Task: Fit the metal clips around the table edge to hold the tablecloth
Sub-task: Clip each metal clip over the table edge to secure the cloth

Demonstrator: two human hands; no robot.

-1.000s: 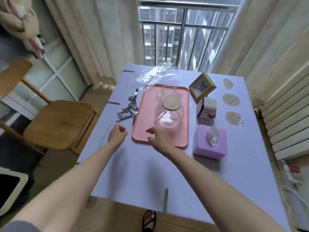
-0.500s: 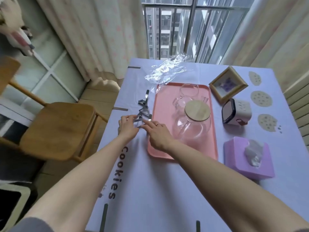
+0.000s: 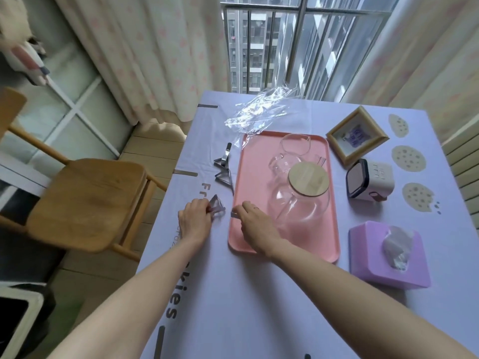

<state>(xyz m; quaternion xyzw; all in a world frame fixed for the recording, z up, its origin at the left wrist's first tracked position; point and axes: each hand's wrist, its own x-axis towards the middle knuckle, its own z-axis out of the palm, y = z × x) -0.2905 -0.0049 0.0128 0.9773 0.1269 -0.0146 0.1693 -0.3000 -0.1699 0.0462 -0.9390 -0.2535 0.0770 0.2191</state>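
Head view: at the near edge of the table a fitted clip (image 3: 158, 343) sits over the lilac tablecloth (image 3: 259, 307). Further in, near the left edge, the left hand (image 3: 194, 221) grasps a triangular clip (image 3: 217, 207) with curled fingers. Just beside it, the right hand (image 3: 255, 225) pinches a thin metal strip (image 3: 234, 215) at the left rim of the pink tray (image 3: 234, 244); whether this strip is a separate clip, I cannot tell. Beyond the hands, two loose clips (image 3: 223, 174) lie on the cloth beside the tray. A glass teapot (image 3: 308, 178) stands in the tray, and a purple tissue box (image 3: 368, 270) is at its right. A second fitted clip (image 3: 185, 173) sits on the left edge. Crumpled plastic film (image 3: 259, 110) lies at the far end.
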